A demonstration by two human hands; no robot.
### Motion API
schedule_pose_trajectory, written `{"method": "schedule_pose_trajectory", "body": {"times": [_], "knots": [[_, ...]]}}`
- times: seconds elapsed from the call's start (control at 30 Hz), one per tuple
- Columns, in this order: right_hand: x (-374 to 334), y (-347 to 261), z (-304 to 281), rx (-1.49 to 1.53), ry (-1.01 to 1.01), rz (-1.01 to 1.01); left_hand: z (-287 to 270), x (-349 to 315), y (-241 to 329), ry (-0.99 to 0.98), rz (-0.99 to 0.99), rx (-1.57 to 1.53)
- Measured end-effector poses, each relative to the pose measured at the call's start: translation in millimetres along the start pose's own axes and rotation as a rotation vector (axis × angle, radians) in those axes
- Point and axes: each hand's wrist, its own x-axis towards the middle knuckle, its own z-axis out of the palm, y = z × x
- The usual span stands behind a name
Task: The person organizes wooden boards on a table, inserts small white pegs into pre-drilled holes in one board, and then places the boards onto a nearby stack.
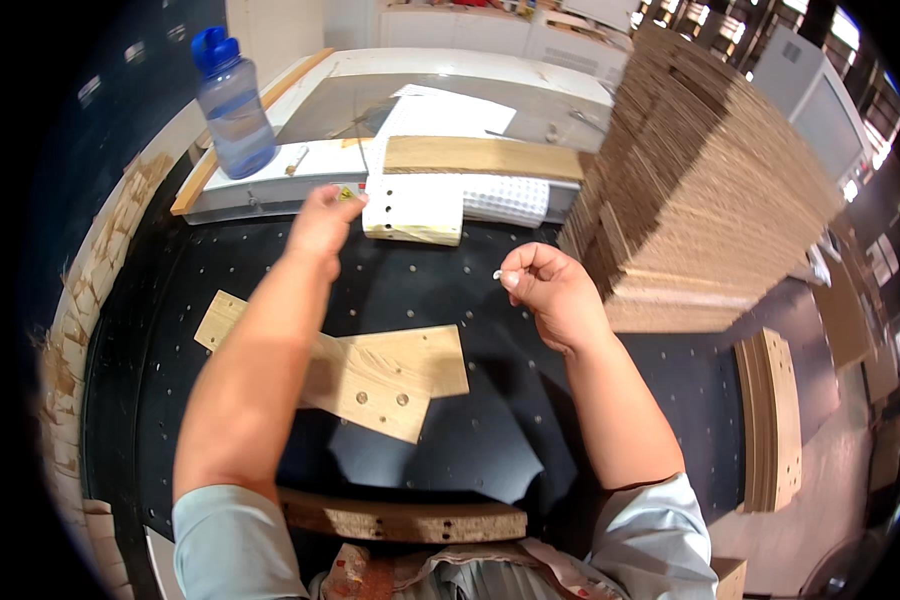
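Observation:
My left hand [322, 232] reaches out over the black table, its thumb and fingers drawn together at the left edge of a white block [425, 208] with dark spots down one side. Whether anything is pinched there is too small to tell. Further right, my right hand [555, 295] holds a small white piece [498, 275] between thumb and forefinger, above the tabletop. Below the hands lie two light wooden boards [375, 385], one across the other, with round holes in the upper one. My left forearm hides part of them.
A blue water bottle [235, 110] stands on the raised back ledge. A wooden plank [485, 157] and a patterned white roll [507, 200] are behind the block. At right rises a tall cardboard stack [700, 190]. Drilled boards lie at the right edge [767, 420] and front edge [410, 522].

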Motion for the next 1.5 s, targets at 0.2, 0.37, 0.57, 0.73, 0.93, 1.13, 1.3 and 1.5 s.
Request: {"method": "schedule_pose_trajectory", "body": {"times": [0.2,0.37,0.57,0.73,0.93,1.13,1.3,1.5], "knots": [[-121.7,1.4,-30.1,0.23,0.018,0.06,-63.7,-143.4,58.6,-0.887,0.151,0.311],[-214.3,17.1,-35.7,0.457,0.119,0.1,-89.3,-250.5,40.2,-1.018,0.803,0.844],[-256.0,36.4,-13.3,0.586,0.2,0.071,-91.9,-281.3,-18.0,-0.729,0.865,0.989],[-264.2,33.8,-3.3,0.576,0.246,0.043,-81.7,-287.7,-16.6,-0.654,0.773,1.133],[-263.2,6.5,11.9,0.382,0.123,-0.032,-93.9,-279.9,-11.4,-0.636,0.711,1.039],[-258.1,-67.7,25.2,-0.06,-0.119,-0.181,-108.4,-276.9,17.2,-0.697,0.462,0.64],[-257.0,-105.9,31.2,-0.322,-0.286,-0.256,-119.1,-275.1,23.9,-0.773,0.527,0.452],[-257.5,-116.4,34.5,-0.419,-0.416,-0.282,-120.2,-278.9,25.0,-0.808,0.502,0.319]]}}
